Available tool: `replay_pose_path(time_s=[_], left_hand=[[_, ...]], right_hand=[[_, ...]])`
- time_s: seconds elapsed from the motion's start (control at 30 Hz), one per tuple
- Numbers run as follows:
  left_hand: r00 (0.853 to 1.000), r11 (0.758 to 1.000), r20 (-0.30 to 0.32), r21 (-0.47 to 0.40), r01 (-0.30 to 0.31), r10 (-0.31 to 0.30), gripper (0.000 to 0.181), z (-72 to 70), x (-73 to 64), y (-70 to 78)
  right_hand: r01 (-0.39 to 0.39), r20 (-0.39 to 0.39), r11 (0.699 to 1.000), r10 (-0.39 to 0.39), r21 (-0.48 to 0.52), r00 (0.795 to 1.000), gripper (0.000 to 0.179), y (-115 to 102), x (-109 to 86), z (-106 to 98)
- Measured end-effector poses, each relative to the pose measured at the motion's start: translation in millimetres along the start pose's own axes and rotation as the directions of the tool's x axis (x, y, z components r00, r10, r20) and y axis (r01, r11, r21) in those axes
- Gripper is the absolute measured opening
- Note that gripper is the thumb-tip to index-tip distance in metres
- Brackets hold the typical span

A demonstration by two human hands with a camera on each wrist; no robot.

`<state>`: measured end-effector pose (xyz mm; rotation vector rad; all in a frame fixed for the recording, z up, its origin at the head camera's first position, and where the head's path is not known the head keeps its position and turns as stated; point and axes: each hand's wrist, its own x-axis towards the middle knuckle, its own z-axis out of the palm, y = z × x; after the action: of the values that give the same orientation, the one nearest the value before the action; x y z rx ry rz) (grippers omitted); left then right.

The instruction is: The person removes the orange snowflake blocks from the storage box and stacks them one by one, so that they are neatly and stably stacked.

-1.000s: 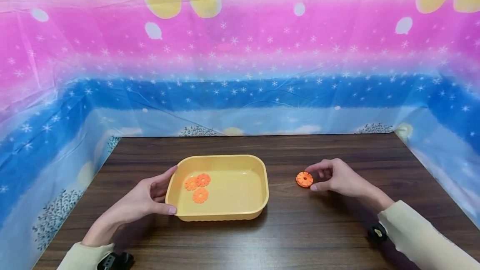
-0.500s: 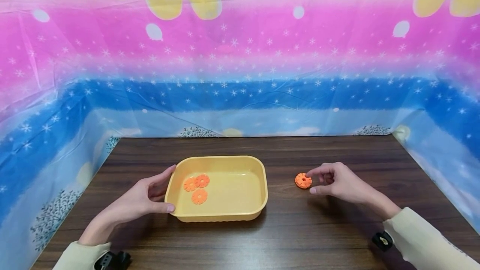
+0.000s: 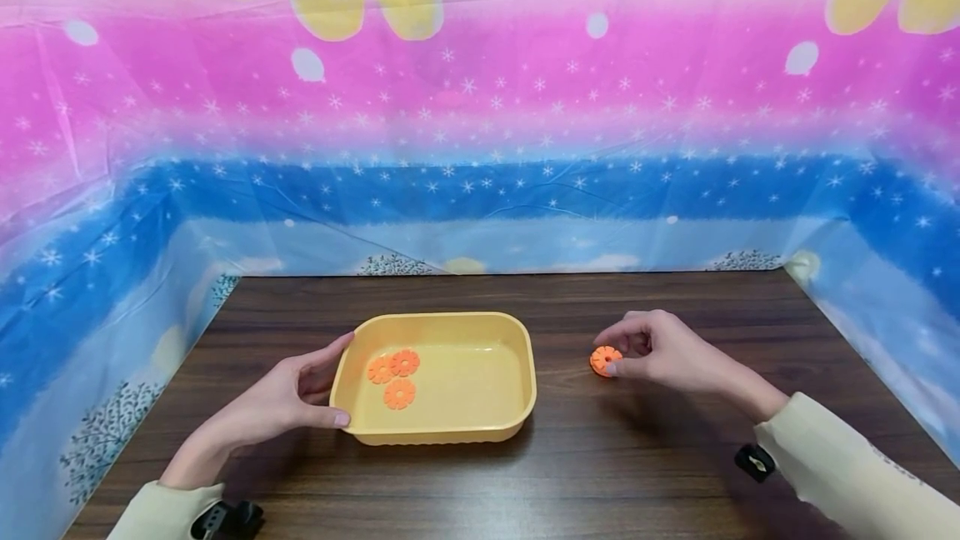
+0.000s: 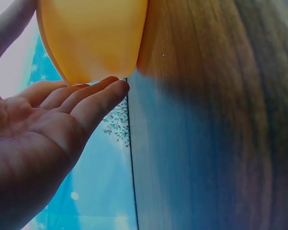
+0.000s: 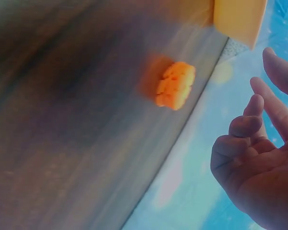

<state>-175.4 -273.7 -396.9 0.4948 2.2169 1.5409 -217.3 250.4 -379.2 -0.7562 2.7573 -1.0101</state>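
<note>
My left hand (image 3: pixel 281 407) holds the left end of a yellow plastic tray (image 3: pixel 480 432), thumb at the front corner and index finger at the back one. In the left wrist view its fingers (image 4: pixel 98 100) lie along the tray's end wall. Three flat orange notched discs (image 3: pixel 399 394) lie inside the tray at its left. To the right, on the table, stands a short stack of similar orange notched discs (image 3: pixel 602 359). My right hand (image 3: pixel 663 352) hovers beside this stack, thumb and index finger apart; the right wrist view shows a gap between fingertips and stack (image 5: pixel 176 86).
The dark wood-grain table (image 3: pixel 480 490) ends at a patterned pink and blue cloth (image 3: pixel 480 190) hung along its back and sides. Each wrist wears a black strapped device, such as the left one (image 3: pixel 225 519).
My right hand first drew back slightly from the stack, then shifted left and up, so its thumb now overlaps the stack's edge in the head view. The left hand and tray stay nearly still.
</note>
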Motion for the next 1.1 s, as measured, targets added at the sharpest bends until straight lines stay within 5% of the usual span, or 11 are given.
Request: replay_pose_path(time_s=[0.63,1.1], left_hand=[[1.000,1.000,-0.013,-0.013,0.005,-0.005,0.109,0.8,0.0,-0.7],[1.000,0.999,-0.012,-0.040,0.009,-0.009,0.110,1.3,0.5,-1.2]], right_hand=[[0.153,0.087,0.986,-0.147,-0.061,0.985,0.030,-68.5,57.4,-8.2],[0.264,0.290,0.961,-0.276,0.079,0.916,0.038,-132.0,137.8,13.0]])
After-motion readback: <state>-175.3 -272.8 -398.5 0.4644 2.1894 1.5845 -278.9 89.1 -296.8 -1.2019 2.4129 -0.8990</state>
